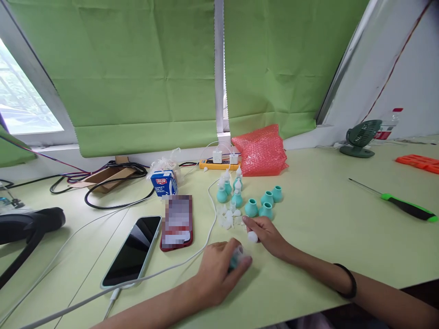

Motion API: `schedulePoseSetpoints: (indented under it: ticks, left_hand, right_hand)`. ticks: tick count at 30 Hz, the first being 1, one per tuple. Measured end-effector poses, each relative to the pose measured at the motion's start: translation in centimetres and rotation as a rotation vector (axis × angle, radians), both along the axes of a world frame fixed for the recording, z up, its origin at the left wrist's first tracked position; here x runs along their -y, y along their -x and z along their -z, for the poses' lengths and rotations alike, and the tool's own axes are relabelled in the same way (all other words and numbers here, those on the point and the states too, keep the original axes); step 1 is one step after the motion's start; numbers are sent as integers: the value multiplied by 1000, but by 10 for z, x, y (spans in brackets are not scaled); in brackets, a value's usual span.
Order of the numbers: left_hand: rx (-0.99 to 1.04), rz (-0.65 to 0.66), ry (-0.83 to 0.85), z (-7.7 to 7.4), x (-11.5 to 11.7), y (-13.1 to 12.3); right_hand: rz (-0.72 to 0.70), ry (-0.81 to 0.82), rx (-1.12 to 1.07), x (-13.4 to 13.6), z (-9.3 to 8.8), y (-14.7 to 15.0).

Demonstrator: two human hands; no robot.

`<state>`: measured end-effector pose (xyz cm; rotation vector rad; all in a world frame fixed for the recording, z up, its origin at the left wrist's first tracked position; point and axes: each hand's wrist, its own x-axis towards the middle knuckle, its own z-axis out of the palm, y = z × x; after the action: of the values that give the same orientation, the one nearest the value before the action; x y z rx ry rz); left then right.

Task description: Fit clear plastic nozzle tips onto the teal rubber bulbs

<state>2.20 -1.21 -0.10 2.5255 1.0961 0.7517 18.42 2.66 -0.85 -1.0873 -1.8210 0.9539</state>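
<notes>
My left hand (219, 269) is wrapped round a teal squeeze bulb (233, 262) with a clear part at its top; some blur hides the detail. My right hand (269, 235), a black band round its wrist, pinches a small whitish translucent piece with a round end (253, 236). Beyond it stand several teal bulbs (251, 208) with open necks. To their left, several more teal bulbs (236, 199) carry clear pointed nozzles. Loose translucent small parts (227, 220) lie in a pile just in front of them.
Left of my hands lie a dark phone (133, 251) and a red-cased phone (176, 224), with a white cable (164, 268) crossing. Behind are a blue milk drink carton (164, 183), yellow power strip (210, 165) and red bubble-wrap bag (262, 153). A screwdriver (408, 205) and fan (361, 137) are right.
</notes>
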Motion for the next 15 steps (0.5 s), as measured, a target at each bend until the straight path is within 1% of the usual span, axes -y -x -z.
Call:
schedulePoseSetpoints:
  ticks: [2,3,4,6,8,11,15]
  left_hand:
    - [156,-54,127,4,-6,4]
    - [238,-77,174,5,-9,6]
    - [316,-100,210,7,-12,6]
    - [430,-134,259,8,-15,6]
    - [483,-159,282,9,-15,4]
    - [529,-179,327,9,-15,1]
    - [682,-152,438,12,-18,-1]
  right_hand:
    - [113,-254,138,-5,3,-4]
    - [152,-356,228,-7,5,-6]
    - [180,-425,319,-10,7,-7]
    - [219,-473,461,-15,14,-7]
    - [218,-466,521,-20,19,-6]
    - [189,-456,456,-20,20,-5]
    - [173,-566,297,-7,11,-6]
